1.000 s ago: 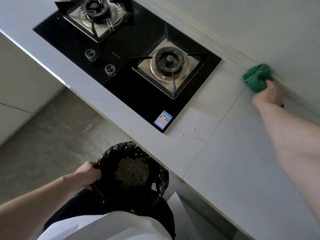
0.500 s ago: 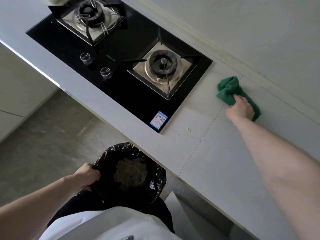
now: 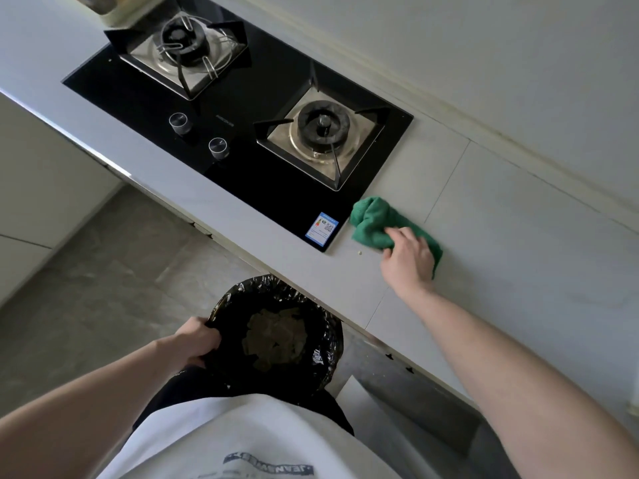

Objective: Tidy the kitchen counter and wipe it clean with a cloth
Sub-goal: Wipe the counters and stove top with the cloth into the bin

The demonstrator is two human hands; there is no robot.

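From the head camera, a pale grey surface (image 3: 501,257) runs diagonally from the upper left of the frame to the lower right, with a light wall behind it along the upper right. A black glass hob (image 3: 238,133) is set into the surface in the upper middle, carrying two burners, two round knobs (image 3: 179,123) near its front edge and a blue label (image 3: 322,229) at its near right corner. Just right of that corner, in the middle right of the frame, a bunched green cloth (image 3: 371,221) lies on the surface. The right hand (image 3: 408,261) rests on top of the cloth, its fingers (image 3: 397,233) bent over the fabric and pressing it down onto the surface. A few small pale crumbs (image 3: 360,252) lie on the surface just below the cloth's near edge. In the lower middle of the frame, below the front edge of the surface, a round bin lined with a black bag (image 3: 321,344) is held up, with brownish scraps (image 3: 276,335) inside it. The left hand (image 3: 198,340) grips the bin's left rim, its fingers curled over the bag's edge. A grey tiled floor (image 3: 103,278) shows at the left, and a white shirt with printed lettering fills the bottom centre.
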